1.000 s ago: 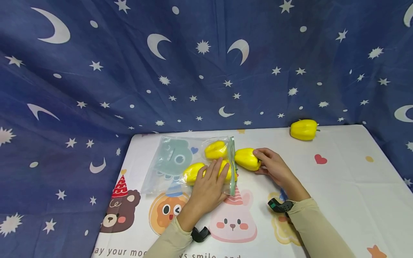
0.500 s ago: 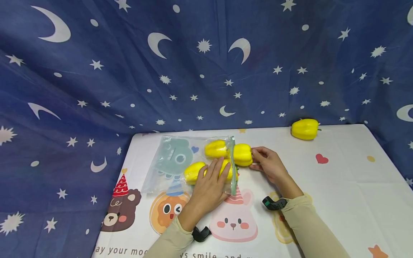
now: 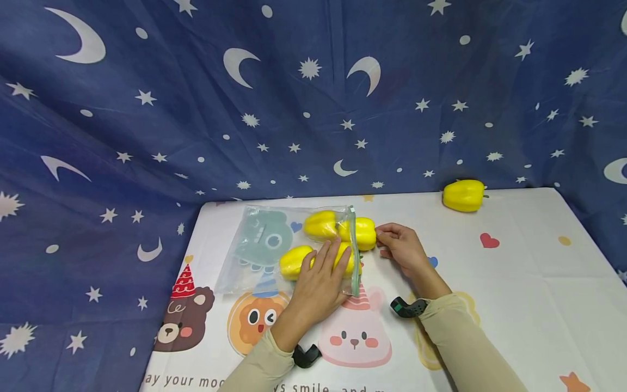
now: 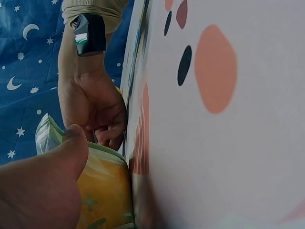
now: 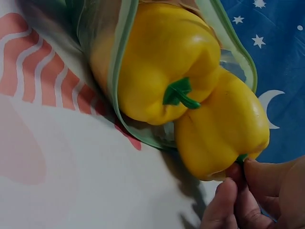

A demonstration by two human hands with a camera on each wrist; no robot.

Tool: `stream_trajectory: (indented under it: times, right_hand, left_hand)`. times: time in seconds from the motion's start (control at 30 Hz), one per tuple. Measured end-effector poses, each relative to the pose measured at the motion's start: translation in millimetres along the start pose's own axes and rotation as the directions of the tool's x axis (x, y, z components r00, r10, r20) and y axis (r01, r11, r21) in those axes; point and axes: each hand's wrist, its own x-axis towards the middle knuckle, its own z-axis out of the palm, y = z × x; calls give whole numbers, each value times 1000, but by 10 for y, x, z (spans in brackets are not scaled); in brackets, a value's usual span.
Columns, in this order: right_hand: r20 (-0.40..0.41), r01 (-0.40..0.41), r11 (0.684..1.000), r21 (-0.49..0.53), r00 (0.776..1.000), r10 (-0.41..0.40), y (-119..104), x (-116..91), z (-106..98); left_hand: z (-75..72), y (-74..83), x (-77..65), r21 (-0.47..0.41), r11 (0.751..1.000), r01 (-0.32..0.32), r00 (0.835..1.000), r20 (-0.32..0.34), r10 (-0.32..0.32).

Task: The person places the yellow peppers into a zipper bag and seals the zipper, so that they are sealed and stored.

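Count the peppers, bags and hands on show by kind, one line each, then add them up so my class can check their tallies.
Yellow peppers: 5
Clear bag: 1
Hands, left hand and right hand: 2
Total: 8

beige sleeves (image 3: 465, 340); black wrist devices (image 3: 410, 308), green patch (image 3: 397, 307) on right.

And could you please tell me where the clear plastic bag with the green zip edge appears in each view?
Head: the clear plastic bag with the green zip edge lies below and left of centre.
Left wrist: the bag is at lower left.
Right wrist: the bag is at upper middle, its mouth open.
Shared landmark: the bare right hand, right of the bag in head, above it in left wrist, lower right in right wrist.
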Motion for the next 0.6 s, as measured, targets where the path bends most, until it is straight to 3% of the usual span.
stream_trajectory:
  times: [0.6]
  right_hand:
    - [52, 60, 996, -70, 997, -56, -14, 39, 126]
  left_hand:
    - [-12, 14, 5, -5, 1000, 7, 1000, 23, -6]
